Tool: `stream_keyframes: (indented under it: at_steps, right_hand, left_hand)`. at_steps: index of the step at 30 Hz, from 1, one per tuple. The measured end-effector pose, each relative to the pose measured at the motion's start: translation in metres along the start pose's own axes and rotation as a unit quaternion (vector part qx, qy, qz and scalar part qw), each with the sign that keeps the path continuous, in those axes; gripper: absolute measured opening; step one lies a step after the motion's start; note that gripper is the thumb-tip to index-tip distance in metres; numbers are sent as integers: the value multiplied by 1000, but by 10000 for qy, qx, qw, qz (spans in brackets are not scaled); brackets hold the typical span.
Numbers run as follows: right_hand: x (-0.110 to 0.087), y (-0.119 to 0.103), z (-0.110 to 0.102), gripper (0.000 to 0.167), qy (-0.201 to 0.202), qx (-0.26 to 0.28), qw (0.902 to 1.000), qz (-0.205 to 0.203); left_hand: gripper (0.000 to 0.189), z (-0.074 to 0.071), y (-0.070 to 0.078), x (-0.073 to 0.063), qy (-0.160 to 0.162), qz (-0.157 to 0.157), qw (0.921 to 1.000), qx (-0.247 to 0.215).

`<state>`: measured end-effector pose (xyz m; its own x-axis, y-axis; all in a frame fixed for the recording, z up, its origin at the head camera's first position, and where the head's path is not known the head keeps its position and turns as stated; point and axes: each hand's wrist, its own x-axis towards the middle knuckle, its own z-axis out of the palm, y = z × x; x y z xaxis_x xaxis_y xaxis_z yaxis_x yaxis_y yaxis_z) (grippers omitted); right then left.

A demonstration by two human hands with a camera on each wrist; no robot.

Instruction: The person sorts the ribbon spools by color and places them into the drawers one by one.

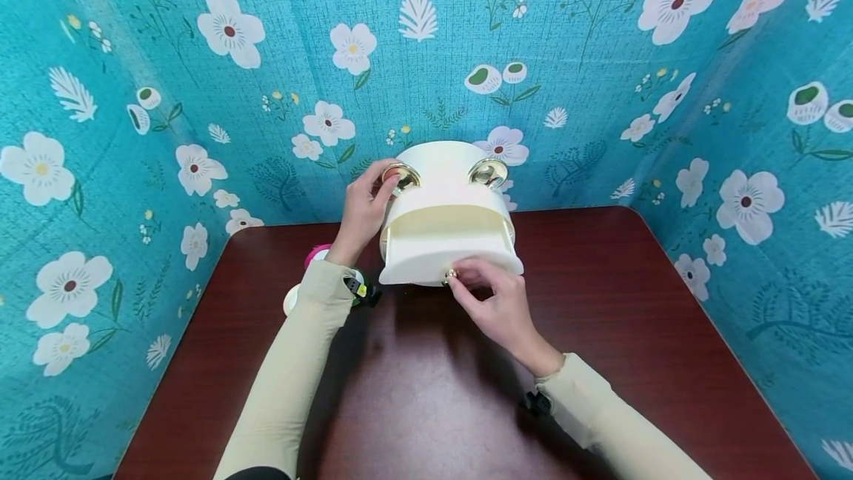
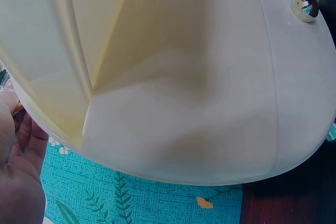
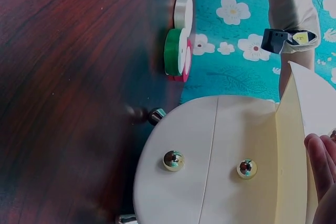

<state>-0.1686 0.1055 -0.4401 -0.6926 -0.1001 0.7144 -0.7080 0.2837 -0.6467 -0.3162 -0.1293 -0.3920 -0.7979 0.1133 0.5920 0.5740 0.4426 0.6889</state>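
A white rounded storage box (image 1: 445, 161), shaped like an alarm clock with gold bell-like domes on top, stands near the back of the table. Its top drawer (image 1: 416, 267) is pulled out, and the inside shows as bare. My left hand (image 1: 363, 213) holds the left gold dome (image 1: 408, 179) between thumb and fingers. With thumb and fingertips, my right hand (image 1: 498, 304) pinches the gold knob (image 1: 449, 277) on the drawer's front. Below, in the right wrist view, two more gold knobs, an upper one (image 3: 247, 169) and a lower one (image 3: 173, 160), sit on the box's front.
Left of the box stand ribbon rolls: a green one (image 3: 172, 52), a white one (image 3: 182, 14) and a pink one (image 3: 187, 62). The left forearm passes over them. Flowered blue cloth (image 1: 413, 80) hangs behind the dark wooden table (image 1: 600, 302) and along both sides.
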Motion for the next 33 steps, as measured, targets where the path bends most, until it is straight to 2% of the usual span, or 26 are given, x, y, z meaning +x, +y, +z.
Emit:
stream_keyframes:
  at_steps: [10,25,29,33]
  right_hand:
    - [-4,-2,1,20,42,81,9999,-96]
    - [-4,-3,1,22,88,62,9997,-212]
    - [-4,-2,1,21,75,28,9998,-205]
    - [-4,-2,1,21,60,16,9998,-192]
  left_hand:
    - [28,0,-2,0,32,56,10000,47]
    - [29,-1,1,0,-9,-20,10000,74]
    - [30,-2,2,-1,-75,-24,9999,68]
    - [37,-6,3,-3,-282,-47,9996,19]
